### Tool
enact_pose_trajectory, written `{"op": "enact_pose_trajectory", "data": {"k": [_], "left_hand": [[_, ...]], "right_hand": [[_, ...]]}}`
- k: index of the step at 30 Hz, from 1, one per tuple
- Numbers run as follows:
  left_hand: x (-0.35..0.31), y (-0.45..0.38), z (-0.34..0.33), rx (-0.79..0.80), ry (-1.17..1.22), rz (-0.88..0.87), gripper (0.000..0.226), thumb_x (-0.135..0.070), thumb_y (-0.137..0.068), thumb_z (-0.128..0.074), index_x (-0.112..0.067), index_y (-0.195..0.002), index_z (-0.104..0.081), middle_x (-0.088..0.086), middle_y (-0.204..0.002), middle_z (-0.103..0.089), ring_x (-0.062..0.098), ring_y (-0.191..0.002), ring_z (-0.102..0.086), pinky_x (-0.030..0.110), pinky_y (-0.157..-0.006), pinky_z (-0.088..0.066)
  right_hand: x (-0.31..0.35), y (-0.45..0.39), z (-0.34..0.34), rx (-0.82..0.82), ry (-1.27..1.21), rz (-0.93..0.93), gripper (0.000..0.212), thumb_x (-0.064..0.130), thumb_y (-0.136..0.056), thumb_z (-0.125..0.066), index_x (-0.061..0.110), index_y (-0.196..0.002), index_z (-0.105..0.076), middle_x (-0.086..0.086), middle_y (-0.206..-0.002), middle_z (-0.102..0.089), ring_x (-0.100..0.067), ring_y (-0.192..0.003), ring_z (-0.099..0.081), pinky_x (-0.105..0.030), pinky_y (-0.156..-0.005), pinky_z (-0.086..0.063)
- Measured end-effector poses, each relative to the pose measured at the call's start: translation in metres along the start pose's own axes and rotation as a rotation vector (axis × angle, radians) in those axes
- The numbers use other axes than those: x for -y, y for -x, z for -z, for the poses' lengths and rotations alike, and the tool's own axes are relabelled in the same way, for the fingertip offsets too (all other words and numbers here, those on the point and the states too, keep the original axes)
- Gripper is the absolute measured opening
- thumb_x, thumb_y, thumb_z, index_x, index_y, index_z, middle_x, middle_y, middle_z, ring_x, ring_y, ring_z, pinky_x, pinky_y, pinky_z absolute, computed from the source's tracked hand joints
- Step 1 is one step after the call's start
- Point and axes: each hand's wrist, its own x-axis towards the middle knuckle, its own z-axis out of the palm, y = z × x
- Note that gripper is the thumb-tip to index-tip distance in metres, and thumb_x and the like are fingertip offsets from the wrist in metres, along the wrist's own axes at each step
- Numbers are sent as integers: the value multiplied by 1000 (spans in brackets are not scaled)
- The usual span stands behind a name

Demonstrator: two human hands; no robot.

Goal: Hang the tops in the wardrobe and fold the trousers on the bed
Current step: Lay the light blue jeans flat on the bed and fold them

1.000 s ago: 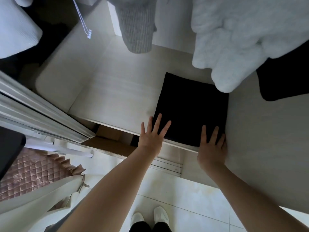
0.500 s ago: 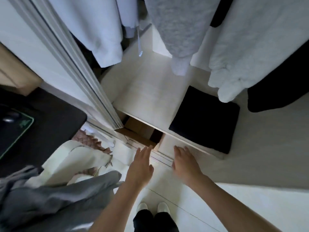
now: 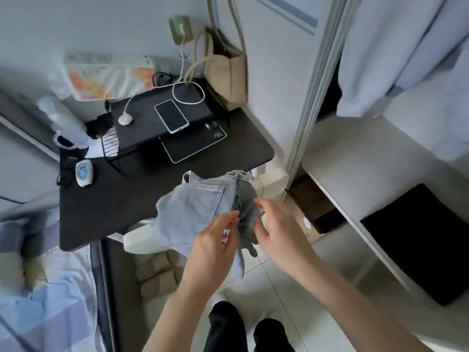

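Jeans [image 3: 193, 209], light denim, are being reached for where they are lying bunched over a white chair [image 3: 142, 240] beside the black desk [image 3: 127, 199]. Left hand [image 3: 215, 240] and right hand [image 3: 279, 229] are being held spread-fingered at the fabric, nothing yet being gripped, presumably so the garment can be gathered for folding.

- only real sign I can spot is the green logo on the corner of the black mouse mat [image 3: 193, 148], middle of the frame on the table [image 3: 114, 199], looks like a snake emblem, no letters
- everything else is too blurry to read
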Motion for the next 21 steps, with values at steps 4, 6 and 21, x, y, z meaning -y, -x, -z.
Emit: {"op": "enact_pose_trajectory", "data": {"k": [4, 6, 21], "left_hand": [[6, 19, 58, -222, 22, 72, 31, -9, -94, -54, -32, -112, -63, -27, -102, -65, -3, -93, -61, 7, -76, -45], [17, 17, 80, -359, -7, 108, 29, -6, -92, -54, -30, -103, -65, -27, -97, -64, 2, -77, -60, 13, -70, -43], [94, -63, 113, 1, -17, 436, 23, -32, -98, -42, -25, -105, -62, 2, -90, -70, 24, -88, -62, 40, -81, -52]], "right_hand": [[49, -24, -1, -20, 31, 131, 30, 14, -93, -55, 7, -122, -57, -7, -115, -61, -22, -109, -54, -25, -88, -43], [69, -41, -6, -38, 63, 170, 28, 14, -93, -55, 7, -120, -58, -7, -113, -61, -24, -107, -54, -28, -88, -42], [62, -169, -61, 349, 339, -591, 43, 46, -91, -46, 10, -109, -59, -13, -112, -63, -33, -101, -59, -44, -95, -48]]}}
